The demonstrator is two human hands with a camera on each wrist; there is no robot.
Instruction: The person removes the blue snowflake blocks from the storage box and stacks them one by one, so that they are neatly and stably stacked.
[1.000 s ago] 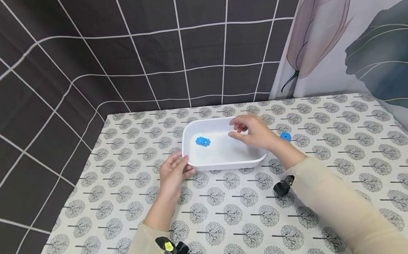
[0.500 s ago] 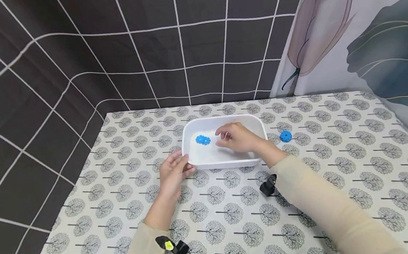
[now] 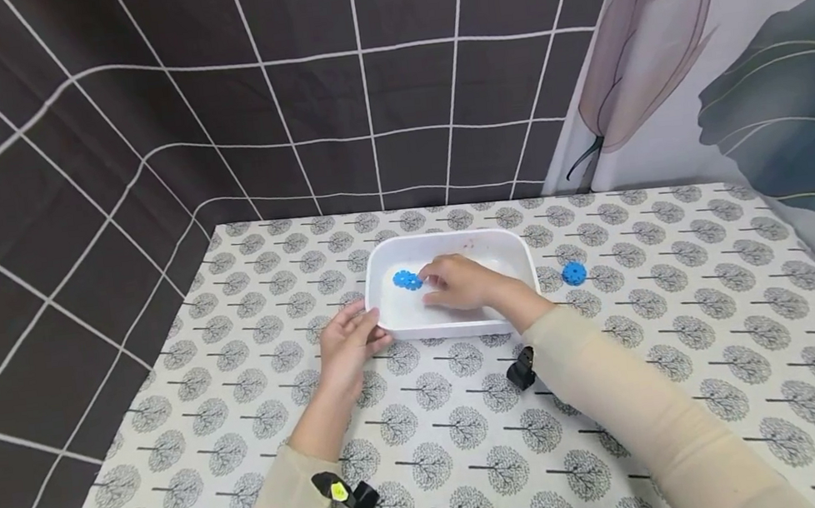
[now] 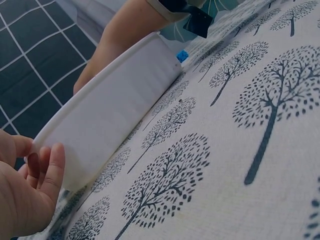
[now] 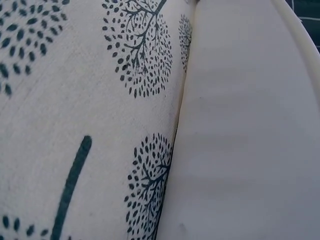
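Note:
A white plastic tub (image 3: 454, 331) stands on the tree-print cloth. My left hand (image 3: 346, 346) holds its near left corner, thumb at the rim and fingers against the outer wall; the left wrist view shows this hand (image 4: 30, 185) at the tub's wall (image 4: 107, 107). Inside the tub lie blue notched discs (image 3: 405, 279), overlapping on the left side of the floor. My right hand (image 3: 459, 283) reaches in over the right wall, index fingertip at the discs' right edge, thumb apart from it. Whether it touches them cannot be told. The right wrist view shows only the tub's outer wall (image 5: 245, 130) and cloth.
Another blue notched disc (image 3: 573, 273) lies on the cloth to the right of the tub. The tree-print cloth (image 3: 477, 464) covers the table. A dark gridded curtain (image 3: 315, 105) hangs behind and at left, a leaf-patterned one (image 3: 761, 113) at right.
My right hand has moved left inside the tub, from its right side to the overlapping blue discs. The left hand stays at the corner, and the tub has not visibly moved.

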